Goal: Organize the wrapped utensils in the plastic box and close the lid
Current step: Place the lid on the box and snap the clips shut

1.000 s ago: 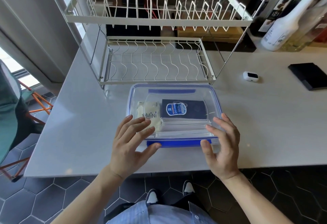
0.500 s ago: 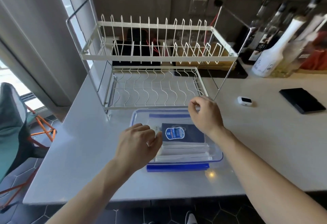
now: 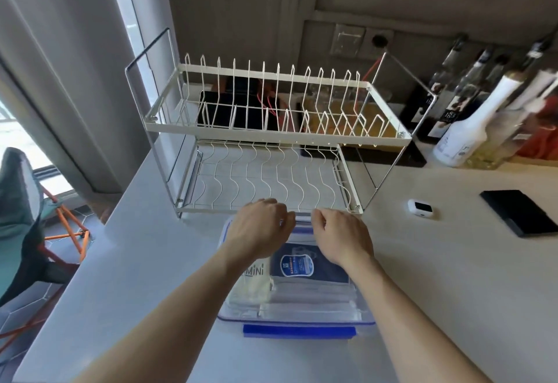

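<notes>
Plastic box: clear, blue-rimmed, standing on the pale countertop directly in front of the two-tier wire dish rack. The clear lid lies on top of the box. A blue latch flap projects from the near edge, toward the person. Through the lid, wrapped utensils lie flat along the near side; a dark blue packet and a pale packet marked "MiNi" lie behind them.

Left hand: at the far left part of the box edge, fingers curled downward over it. Right hand: at the far edge just beside the left hand, fingers likewise curled. The fingertips are hidden behind the knuckles, so whether either hand grips the far latch cannot be told.

A small white device and a flat black object lie well to the right. Bottles stand at the back right.
</notes>
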